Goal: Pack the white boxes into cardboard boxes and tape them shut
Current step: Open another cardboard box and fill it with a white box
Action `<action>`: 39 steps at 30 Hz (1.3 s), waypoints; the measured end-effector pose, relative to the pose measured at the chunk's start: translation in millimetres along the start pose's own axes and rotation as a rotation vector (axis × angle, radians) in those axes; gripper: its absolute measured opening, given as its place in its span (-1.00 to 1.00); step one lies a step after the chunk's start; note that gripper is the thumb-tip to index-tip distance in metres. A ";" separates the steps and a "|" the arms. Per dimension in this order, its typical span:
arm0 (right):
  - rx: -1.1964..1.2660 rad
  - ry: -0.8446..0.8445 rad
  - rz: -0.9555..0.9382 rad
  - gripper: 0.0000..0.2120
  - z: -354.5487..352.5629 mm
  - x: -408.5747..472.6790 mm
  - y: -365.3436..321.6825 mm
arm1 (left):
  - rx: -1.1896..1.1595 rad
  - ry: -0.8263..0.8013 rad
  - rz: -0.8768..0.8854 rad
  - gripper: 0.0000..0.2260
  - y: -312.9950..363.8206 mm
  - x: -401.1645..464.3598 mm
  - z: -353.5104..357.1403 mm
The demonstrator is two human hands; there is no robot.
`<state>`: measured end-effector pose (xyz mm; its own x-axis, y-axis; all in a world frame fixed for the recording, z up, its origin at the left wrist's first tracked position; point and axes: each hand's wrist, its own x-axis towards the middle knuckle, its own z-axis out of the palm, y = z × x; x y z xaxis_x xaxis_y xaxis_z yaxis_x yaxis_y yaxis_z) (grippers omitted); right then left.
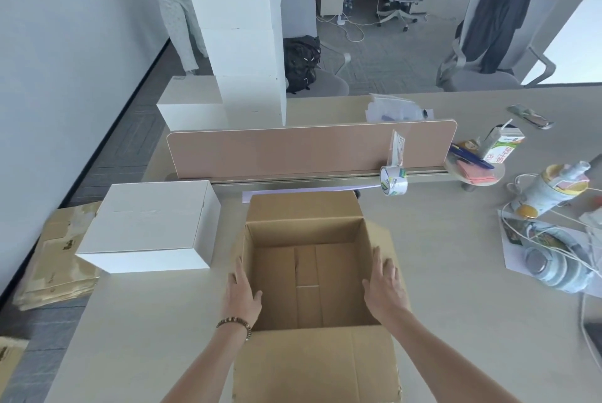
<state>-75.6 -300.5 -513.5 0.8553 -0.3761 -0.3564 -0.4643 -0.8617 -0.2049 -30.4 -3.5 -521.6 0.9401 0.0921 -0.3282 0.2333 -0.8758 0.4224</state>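
An open cardboard box (pixel 306 275) stands on the desk in front of me, flaps spread, nothing inside. My left hand (pixel 241 292) presses flat on its left flap with straight fingers, the thumb at the rim. My right hand (pixel 386 287) lies flat on the right flap. A white box (pixel 153 226) sits on the desk just left of the cardboard box. More white boxes (pixel 237 41) are stacked beyond the divider, with another white box (pixel 190 102) beside them. A roll of clear tape (pixel 393 180) leans at the divider's base.
A beige divider panel (pixel 309 150) crosses the desk behind the box. Flattened cardboard (pixel 55 259) lies on the floor at left. Clutter at right: a drink carton (pixel 503 146), cables, wrapped items (pixel 560 190). Office chairs stand beyond.
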 end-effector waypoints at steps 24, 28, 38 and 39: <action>-0.121 0.089 -0.033 -0.22 2.0 5.9 -15.1 | -0.228 -0.004 -0.024 -0.35 -5.3 -3.8 -10.7; -0.059 0.136 -0.176 -0.30 -6.1 -2.5 -77.5 | -0.236 0.040 -0.026 -0.33 -42.1 9.1 -44.5; 0.184 -0.111 -0.593 -0.31 23.5 -26.2 -273.5 | -0.282 0.285 -0.176 -0.50 -183.9 62.0 -148.0; 0.198 -0.147 -0.610 -0.31 28.1 -28.2 -288.6 | -0.282 0.295 -0.188 -0.50 -195.6 66.4 -155.4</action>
<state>27.8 -31.7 -469.9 0.9447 0.2222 -0.2410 0.0480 -0.8211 -0.5687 25.0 247.5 -494.7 0.8962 0.4039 -0.1836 0.4267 -0.6715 0.6058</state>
